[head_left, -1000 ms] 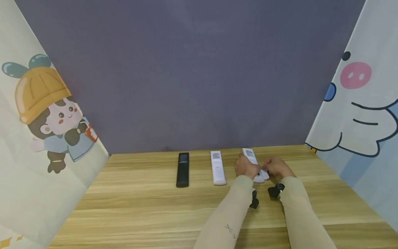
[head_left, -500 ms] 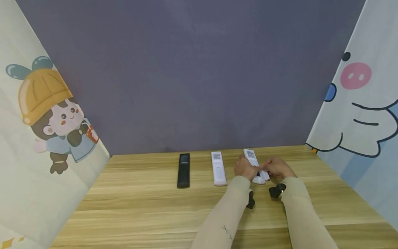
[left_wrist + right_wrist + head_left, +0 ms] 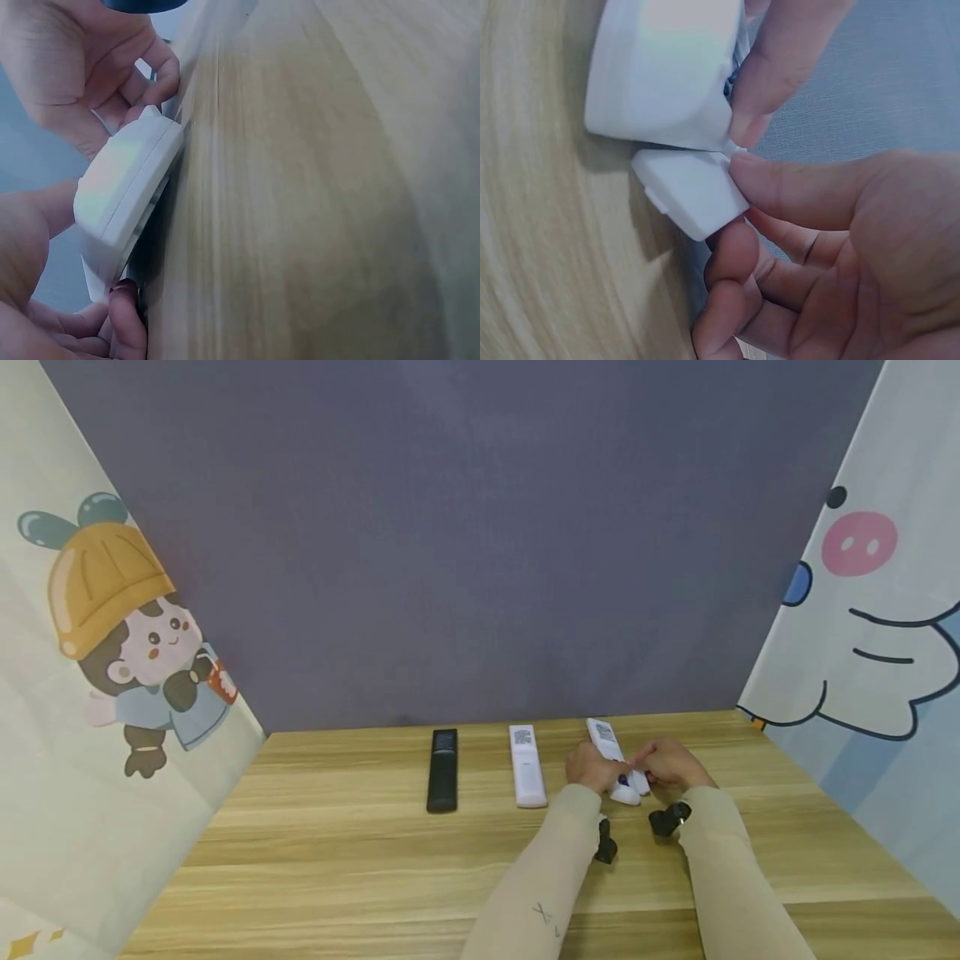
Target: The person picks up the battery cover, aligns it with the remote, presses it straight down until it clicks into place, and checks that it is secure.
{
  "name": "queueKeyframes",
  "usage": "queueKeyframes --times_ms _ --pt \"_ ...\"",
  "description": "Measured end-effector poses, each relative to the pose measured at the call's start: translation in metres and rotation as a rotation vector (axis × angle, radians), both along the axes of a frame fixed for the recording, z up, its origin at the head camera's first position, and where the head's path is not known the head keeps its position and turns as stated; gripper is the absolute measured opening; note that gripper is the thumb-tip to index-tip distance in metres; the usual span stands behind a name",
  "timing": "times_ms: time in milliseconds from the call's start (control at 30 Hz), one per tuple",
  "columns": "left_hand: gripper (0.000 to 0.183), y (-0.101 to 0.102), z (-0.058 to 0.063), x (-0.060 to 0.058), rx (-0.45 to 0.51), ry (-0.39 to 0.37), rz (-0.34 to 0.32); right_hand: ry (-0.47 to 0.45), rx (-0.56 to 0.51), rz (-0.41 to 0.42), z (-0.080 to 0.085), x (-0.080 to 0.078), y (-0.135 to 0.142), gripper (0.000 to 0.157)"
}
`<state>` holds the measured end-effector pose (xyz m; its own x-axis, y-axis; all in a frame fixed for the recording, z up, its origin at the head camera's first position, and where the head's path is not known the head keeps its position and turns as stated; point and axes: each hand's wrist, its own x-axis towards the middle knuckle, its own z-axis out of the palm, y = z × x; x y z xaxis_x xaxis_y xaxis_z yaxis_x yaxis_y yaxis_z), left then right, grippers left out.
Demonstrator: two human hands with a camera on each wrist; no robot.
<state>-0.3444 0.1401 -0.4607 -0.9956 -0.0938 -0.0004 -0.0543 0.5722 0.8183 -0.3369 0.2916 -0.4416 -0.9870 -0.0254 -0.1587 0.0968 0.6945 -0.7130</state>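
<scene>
My left hand [image 3: 591, 767] grips a white remote control [image 3: 604, 737] lying tilted at the right of the row in the head view. A dark opening [image 3: 623, 781] shows on its upturned back, partly covered by the thumb. Close beside it, my right hand [image 3: 840, 240] pinches a small white battery cover [image 3: 694, 193] between thumb and fingers. In the right wrist view, the cover sits against or very near the edge of the remote [image 3: 664, 71]; actual contact is unclear. The left wrist view shows the remote's end [image 3: 124, 191] with one edge raised off the table.
A second white remote [image 3: 528, 767] and a black remote [image 3: 442, 770] lie to the left on the wooden table [image 3: 337, 860]. A grey-blue panel [image 3: 480, 543] stands behind the table. Cartoon-printed panels flank both sides. Black wrist cameras [image 3: 667, 818] hang under the wrists.
The left hand has shifted slightly on the remote, and its dark opening shows a little more clearly. The right hand stays nearly in place with the cover. The other remotes lie as before.
</scene>
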Motion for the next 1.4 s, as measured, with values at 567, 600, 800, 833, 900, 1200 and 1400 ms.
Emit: queueKeyframes --times_ms 567,600,800,833,900,1200,1400 --pt "0.036 -0.003 0.003 -0.002 0.036 0.000 0.038 -0.049 -0.122 -0.031 0.003 0.002 0.002 0.020" --pt "0.036 -0.004 0.004 -0.002 0.031 -0.003 0.038 -0.051 -0.122 -0.032 0.003 0.002 0.002 0.020" --pt "0.032 -0.006 0.007 -0.003 0.027 -0.006 0.048 -0.039 -0.106 -0.020 0.004 0.001 0.003 0.020" --pt "0.032 -0.007 0.007 -0.003 0.027 -0.007 0.051 -0.035 -0.104 -0.022 0.004 0.000 0.003 0.020" --pt "0.031 -0.007 0.006 -0.004 0.025 -0.004 0.055 -0.027 -0.101 -0.021 0.005 0.000 0.003 0.020" --pt "0.029 -0.007 0.004 -0.004 0.078 0.006 0.077 0.019 -0.124 -0.004 0.009 0.003 0.005 0.022" --pt "0.026 -0.009 0.000 -0.001 0.189 0.010 0.054 0.058 -0.145 0.021 0.013 0.002 0.010 0.029"
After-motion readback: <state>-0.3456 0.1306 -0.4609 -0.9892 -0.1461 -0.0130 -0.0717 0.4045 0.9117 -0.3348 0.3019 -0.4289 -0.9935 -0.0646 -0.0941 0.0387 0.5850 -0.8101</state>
